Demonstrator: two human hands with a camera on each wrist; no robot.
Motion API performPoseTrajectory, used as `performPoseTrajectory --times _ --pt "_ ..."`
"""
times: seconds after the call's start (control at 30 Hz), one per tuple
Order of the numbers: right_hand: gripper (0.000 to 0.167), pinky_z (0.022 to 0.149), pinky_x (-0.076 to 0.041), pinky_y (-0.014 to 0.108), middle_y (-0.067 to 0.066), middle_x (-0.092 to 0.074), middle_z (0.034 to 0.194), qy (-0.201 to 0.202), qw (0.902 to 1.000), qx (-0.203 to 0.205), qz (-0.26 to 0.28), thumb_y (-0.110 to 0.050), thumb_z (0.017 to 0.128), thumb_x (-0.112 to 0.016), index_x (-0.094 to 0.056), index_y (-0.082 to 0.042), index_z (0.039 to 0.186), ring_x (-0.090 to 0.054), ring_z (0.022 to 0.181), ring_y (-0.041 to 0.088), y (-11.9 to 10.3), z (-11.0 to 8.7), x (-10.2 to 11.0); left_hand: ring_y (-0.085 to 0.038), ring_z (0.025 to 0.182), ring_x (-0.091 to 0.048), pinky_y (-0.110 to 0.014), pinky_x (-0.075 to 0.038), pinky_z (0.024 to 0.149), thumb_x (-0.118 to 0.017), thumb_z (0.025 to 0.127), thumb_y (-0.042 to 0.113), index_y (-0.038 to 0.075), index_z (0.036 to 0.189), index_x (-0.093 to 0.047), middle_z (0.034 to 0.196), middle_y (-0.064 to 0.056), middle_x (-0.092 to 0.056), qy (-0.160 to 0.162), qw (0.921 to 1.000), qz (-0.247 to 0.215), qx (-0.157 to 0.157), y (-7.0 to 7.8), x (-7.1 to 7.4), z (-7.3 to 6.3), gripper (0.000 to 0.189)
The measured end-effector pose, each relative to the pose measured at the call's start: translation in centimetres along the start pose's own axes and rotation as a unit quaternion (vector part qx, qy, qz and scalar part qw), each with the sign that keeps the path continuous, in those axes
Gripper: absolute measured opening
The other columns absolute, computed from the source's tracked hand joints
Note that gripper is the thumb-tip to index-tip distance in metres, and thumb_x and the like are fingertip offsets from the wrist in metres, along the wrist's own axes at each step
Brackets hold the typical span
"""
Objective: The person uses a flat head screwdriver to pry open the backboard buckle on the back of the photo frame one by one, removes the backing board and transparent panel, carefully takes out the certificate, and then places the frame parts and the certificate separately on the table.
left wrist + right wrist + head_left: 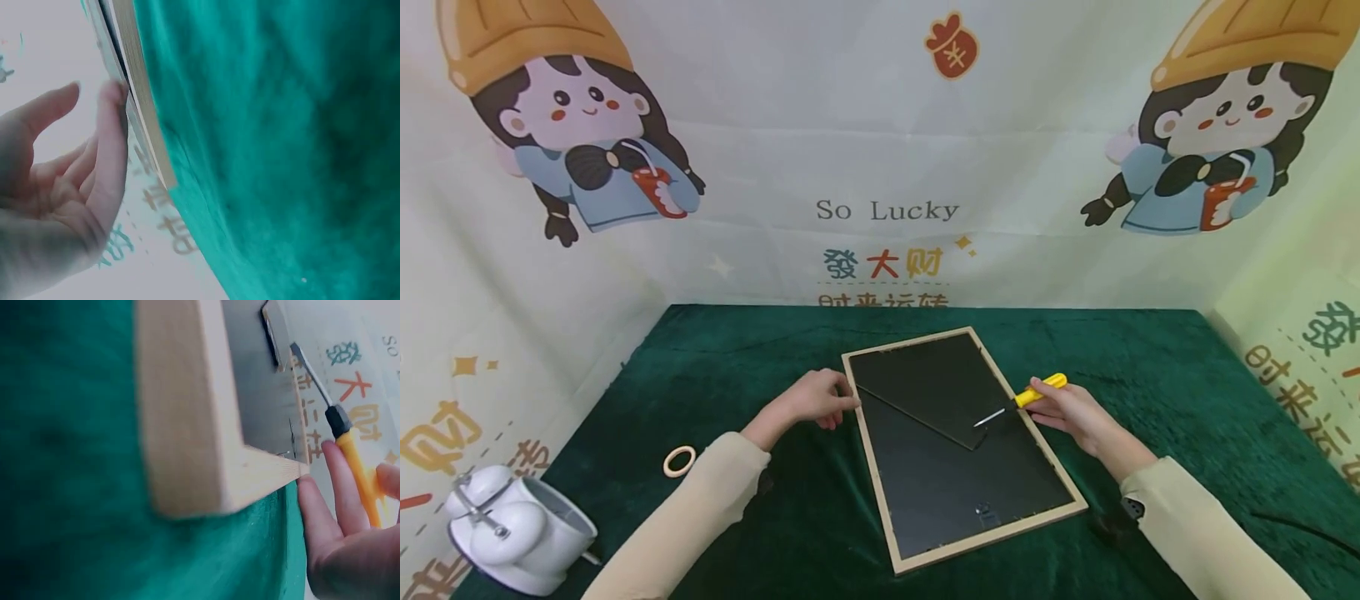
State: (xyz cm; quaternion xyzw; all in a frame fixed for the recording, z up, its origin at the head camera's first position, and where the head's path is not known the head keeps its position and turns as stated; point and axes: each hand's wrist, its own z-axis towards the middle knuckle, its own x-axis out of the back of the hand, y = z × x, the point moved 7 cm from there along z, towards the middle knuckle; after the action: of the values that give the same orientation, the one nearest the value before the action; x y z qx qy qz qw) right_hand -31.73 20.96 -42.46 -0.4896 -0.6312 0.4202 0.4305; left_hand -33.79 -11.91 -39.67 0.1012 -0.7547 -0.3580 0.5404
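Observation:
A picture frame [880, 517] with a light wooden border lies back side up, showing its black backboard [917, 492] with a stand flap [917, 419] on it. Small metal tabs are visible along the inner edges. My left hand [816, 398] touches the frame's left side; in the left wrist view, one extended finger [111, 144] reaches its edge and the thumb stands apart. My right hand [1078, 421] holds a screwdriver [1040, 390] by its yellow handle at the frame's right side. The blade [315, 378] points left over the backboard, its tip near the flap's lower end.
A pale ring [680, 462] lies on the dark green cloth [737, 350] to the left. At the lower left stands a white twin-bell alarm clock [520, 533]. A black cable [1307, 528] crosses the cloth at the right. A printed curtain [775, 167] hangs behind and beside the table.

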Motion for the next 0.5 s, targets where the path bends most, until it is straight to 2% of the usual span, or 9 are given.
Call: performPoseTrajectory --times 0.1,0.17,0.23,0.3,0.5 --pt "0.052 0.082 -0.044 0.034 0.011 -0.061 0.101 -0.002 1.0 -0.008 -0.003 -0.035 0.092 -0.044 -0.037 0.01 0.118 -0.058 0.094 0.019 0.7 -1.5 0.5 -0.021 0.075 -0.058 -0.033 -0.048 0.065 -0.055 0.088 0.018 -0.003 0.111 -0.053 0.085 -0.011 -0.059 0.047 0.9986 -0.002 -0.023 -0.4 1.6 1.2 0.031" --pt "0.052 0.082 -0.044 0.035 0.011 -0.061 0.101 -0.008 0.9998 -0.016 -0.001 -0.035 0.092 -0.044 -0.037 0.009 0.118 -0.057 0.096 0.02 1.2 -2.8 1.0 -0.027 0.092 -0.054 -0.038 -0.045 0.076 -0.054 0.089 0.018 -0.004 0.119 -0.048 0.103 -0.016 -0.056 0.06 0.9978 0.001 -0.026 -0.8 2.2 1.9 0.037" --pt "0.053 0.082 -0.044 0.038 0.01 -0.061 0.101 -0.015 0.9994 -0.029 0.009 -0.035 0.092 -0.044 -0.036 0.009 0.119 -0.056 0.097 0.021 1.6 -4.0 1.3 -0.031 0.106 -0.046 -0.043 -0.04 0.084 -0.053 0.089 0.019 -0.004 0.123 -0.044 0.117 -0.02 -0.049 0.061 0.9979 0.007 -0.018 -1.3 2.4 2.5 0.042" --pt "0.054 0.082 -0.044 0.039 0.008 -0.061 0.1 -0.019 0.9985 -0.046 0.022 -0.036 0.091 -0.045 -0.037 0.009 0.119 -0.056 0.096 0.02 2.1 -5.2 1.7 -0.034 0.113 -0.04 -0.046 -0.036 0.089 -0.052 0.089 0.02 -0.004 0.126 -0.04 0.125 -0.022 -0.042 0.057 0.9982 0.016 -0.008 -1.8 2.5 3.0 0.045" --pt "0.051 0.079 -0.046 0.039 0.003 -0.062 0.093 0.001 0.9937 -0.097 0.057 -0.037 0.09 -0.048 -0.041 0.006 0.116 -0.058 0.087 0.015 4.0 -8.2 2.9 -0.035 0.117 -0.035 -0.047 -0.032 0.091 -0.052 0.089 0.022 -0.003 0.13 -0.036 0.13 -0.022 -0.037 0.029 0.9988 0.039 0.006 -2.4 2.1 4.6 0.05"
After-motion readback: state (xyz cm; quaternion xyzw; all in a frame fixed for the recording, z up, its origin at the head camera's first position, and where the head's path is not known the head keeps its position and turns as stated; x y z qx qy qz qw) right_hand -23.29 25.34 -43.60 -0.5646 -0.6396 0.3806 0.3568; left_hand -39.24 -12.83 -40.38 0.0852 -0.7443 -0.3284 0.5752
